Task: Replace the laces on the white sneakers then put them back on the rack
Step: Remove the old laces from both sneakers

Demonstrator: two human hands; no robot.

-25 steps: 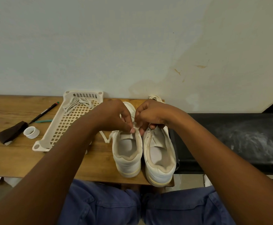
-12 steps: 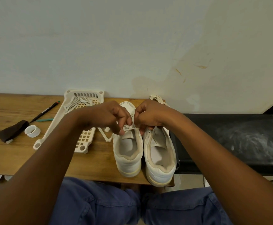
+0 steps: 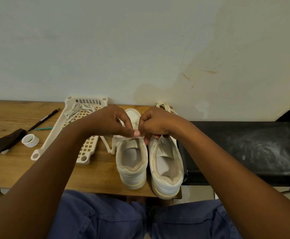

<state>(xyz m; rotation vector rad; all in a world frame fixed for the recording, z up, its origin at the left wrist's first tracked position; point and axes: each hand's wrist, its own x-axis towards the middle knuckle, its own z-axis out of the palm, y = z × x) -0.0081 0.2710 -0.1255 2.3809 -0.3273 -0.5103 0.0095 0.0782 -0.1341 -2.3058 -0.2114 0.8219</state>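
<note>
Both hands meet over left sneaker (image 3: 132, 163), w/ right sneaker (image 3: 166, 166) beside it on bench (image 3: 11, 169). Left hand (image 3: 109, 122) & right hand (image 3: 155, 122) each pinch lace (image 3: 108, 147) at shoe's top; lace end trails left toward rack (image 3: 54, 135).

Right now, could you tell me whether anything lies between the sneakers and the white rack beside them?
Only a loose lace trails on the table between the left sneaker and the rack; both hands work above that sneaker.
</note>
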